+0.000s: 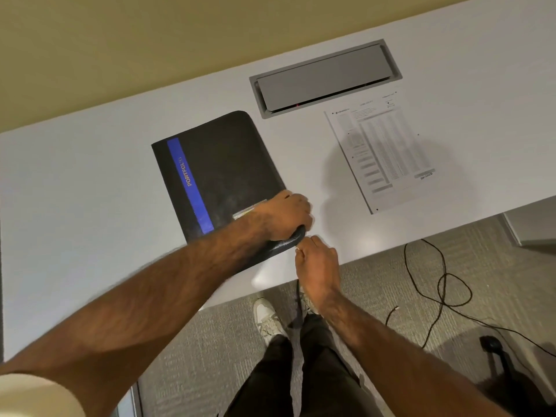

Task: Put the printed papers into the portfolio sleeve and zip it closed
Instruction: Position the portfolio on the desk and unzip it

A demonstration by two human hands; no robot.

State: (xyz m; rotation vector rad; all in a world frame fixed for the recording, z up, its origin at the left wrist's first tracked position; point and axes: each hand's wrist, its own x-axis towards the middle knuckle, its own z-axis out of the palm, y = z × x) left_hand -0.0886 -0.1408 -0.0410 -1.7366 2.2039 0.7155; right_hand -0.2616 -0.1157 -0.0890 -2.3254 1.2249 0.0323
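Head view: black portfolio sleeve with a blue stripe lying flat on the white table. Gripping its near right corner, the left hand, fingers curled over the edge. Just beside that corner, the right hand, thumb and fingertip pinched on the small zipper pull. To the right, well apart from the sleeve, printed papers lying flat, just in front of the grey cable hatch. On the carpet, a black cable.

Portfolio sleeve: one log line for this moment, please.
left hand holds portfolio sleeve corner | right hand pinches zipper pull | printed papers outside, on table
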